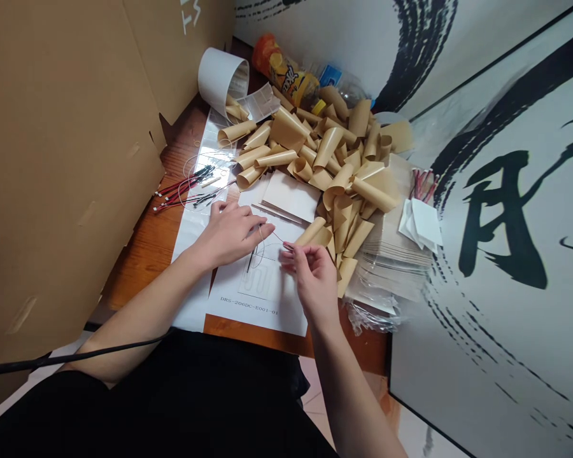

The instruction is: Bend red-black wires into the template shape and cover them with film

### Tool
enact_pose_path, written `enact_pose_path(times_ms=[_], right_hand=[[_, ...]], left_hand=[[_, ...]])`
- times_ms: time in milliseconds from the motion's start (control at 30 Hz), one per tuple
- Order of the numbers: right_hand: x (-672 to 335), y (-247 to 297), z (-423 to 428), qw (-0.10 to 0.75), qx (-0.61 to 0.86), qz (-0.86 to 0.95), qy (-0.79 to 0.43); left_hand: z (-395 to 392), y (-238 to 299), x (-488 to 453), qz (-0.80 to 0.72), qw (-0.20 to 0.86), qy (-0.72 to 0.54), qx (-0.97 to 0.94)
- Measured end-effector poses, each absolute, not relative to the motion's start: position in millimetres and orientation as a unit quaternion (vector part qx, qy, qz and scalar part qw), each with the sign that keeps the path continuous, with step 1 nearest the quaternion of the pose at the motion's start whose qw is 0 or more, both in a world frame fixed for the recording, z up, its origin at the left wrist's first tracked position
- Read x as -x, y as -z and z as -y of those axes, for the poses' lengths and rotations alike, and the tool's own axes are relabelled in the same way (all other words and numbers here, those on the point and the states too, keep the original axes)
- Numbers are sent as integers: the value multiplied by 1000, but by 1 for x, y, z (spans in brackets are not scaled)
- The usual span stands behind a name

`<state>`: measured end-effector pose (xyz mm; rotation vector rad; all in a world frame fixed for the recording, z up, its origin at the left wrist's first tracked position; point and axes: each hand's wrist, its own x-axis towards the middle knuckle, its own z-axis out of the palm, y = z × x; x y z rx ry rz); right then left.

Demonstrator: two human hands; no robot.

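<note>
My left hand (233, 232) is over a printed paper sheet (286, 315), its fingers and thumb closed on a thin wire (277, 236). The wire runs across to my right hand (315, 273), where thumb and fingertips pinch its other part. A loose loop of the wire hangs below my left fingers. A winding outline and the text "DRS-206DC-E001-01" are printed on the sheet. Beyond my left hand lie several red and black leads (184, 189) with small white connectors. Past both hands is a small stack of pale cards (291, 196).
Curled brown paper pieces (329, 146) are heaped behind my hands. A white tape roll (217, 79) and an orange-capped bottle (286, 70) stand at the back. Flat sheets in plastic (396, 254) and white pieces with red leads (420, 222) lie right. A cardboard box (67, 159) rises on the left.
</note>
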<state>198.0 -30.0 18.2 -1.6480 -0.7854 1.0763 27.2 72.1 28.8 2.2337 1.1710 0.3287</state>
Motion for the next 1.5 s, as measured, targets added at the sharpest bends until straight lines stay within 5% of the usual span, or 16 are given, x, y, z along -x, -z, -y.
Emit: enact_pose_path(times_ms=[367, 767, 1000, 1267, 1500], right_hand=[[-183, -13, 12, 596, 594, 231, -489], [-178, -21, 19, 436, 695, 444, -360], [-175, -31, 31, 355, 582, 661, -315], [-178, -42, 43, 427, 591, 658, -190], [-188, -48, 51, 392, 575, 718, -26]], left_hand=[[-73, -26, -26, -436, 291, -128, -842], [-73, -26, -26, -439, 288, -118, -843], [-74, -24, -27, -437, 287, -114, -844], [-77, -18, -23, -422, 263, -78, -864], [-77, -17, -27, -453, 258, -97, -848]])
